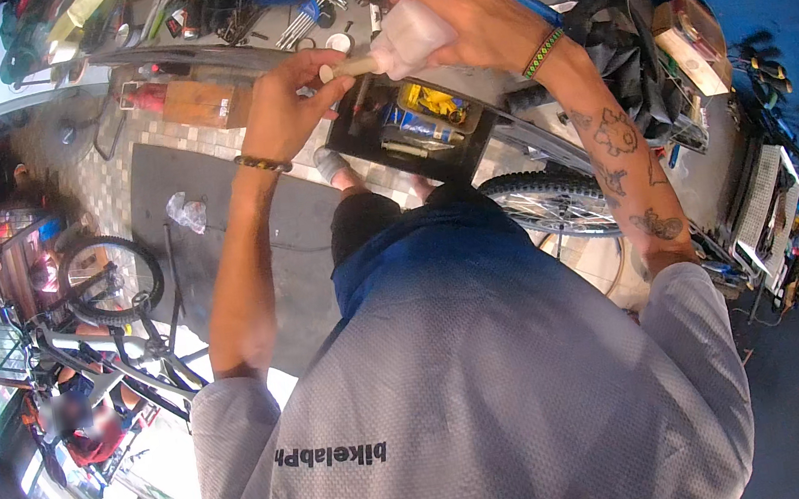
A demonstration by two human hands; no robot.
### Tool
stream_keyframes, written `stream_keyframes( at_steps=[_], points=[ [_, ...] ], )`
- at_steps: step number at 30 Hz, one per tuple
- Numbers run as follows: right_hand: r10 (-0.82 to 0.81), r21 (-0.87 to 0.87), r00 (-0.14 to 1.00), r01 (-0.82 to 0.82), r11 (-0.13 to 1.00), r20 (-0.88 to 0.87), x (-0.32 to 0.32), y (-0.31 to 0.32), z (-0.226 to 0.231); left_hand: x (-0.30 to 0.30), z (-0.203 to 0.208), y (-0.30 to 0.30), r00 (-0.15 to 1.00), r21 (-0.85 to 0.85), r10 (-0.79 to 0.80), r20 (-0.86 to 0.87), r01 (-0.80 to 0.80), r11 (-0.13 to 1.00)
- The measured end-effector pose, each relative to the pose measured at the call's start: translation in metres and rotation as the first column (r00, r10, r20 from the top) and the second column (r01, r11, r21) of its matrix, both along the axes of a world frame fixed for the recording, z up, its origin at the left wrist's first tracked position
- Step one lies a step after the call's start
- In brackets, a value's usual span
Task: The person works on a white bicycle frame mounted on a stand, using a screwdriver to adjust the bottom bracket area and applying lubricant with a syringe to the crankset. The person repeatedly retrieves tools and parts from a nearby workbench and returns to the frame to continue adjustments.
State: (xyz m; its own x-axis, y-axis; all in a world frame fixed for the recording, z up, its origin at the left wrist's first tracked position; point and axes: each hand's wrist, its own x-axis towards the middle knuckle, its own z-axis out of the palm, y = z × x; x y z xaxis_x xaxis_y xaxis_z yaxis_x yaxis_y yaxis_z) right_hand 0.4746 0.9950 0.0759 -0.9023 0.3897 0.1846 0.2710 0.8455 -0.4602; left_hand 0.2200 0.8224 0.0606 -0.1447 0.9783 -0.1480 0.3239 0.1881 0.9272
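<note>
Over the front edge of the workbench, my right hand (481, 22) is closed round a white plastic bottle (418, 33), tipped so its neck points left. My left hand (291, 102) pinches a pale, narrow cylinder with a round flat end (346, 70), perhaps a syringe. The cylinder's right end meets the neck of the bottle; whether one sits inside the other I cannot tell. A small white round cap (338, 43) lies on the bench just beyond my left fingers. Below the bottle is an open black drawer (392, 154) with a yellow item and a blue tube in it.
A set of hex keys (313, 16) and other tools crowd the bench. To the right are a black bag (604, 41) and a wooden box (691, 49). A bicycle wheel (554, 197) stands by my right side. At left are a bicycle (118, 337) and another person (90, 431).
</note>
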Motion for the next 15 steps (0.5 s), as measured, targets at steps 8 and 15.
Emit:
stream_keyframes(
  at_steps=[8,15],
  points=[
    [-0.548,-0.666,0.822,0.323,0.673,-0.156,-0.037,-0.13,0.005,-0.011,-0.013,-0.015,0.982,-0.027,0.091,-0.163,-0.096,0.995],
    [-0.673,-0.892,0.707,-0.134,-0.431,0.219,-0.077,-0.178,-0.069,-0.004,-0.002,-0.018,0.952,-0.123,0.07,-0.297,-0.111,0.986]
  ],
)
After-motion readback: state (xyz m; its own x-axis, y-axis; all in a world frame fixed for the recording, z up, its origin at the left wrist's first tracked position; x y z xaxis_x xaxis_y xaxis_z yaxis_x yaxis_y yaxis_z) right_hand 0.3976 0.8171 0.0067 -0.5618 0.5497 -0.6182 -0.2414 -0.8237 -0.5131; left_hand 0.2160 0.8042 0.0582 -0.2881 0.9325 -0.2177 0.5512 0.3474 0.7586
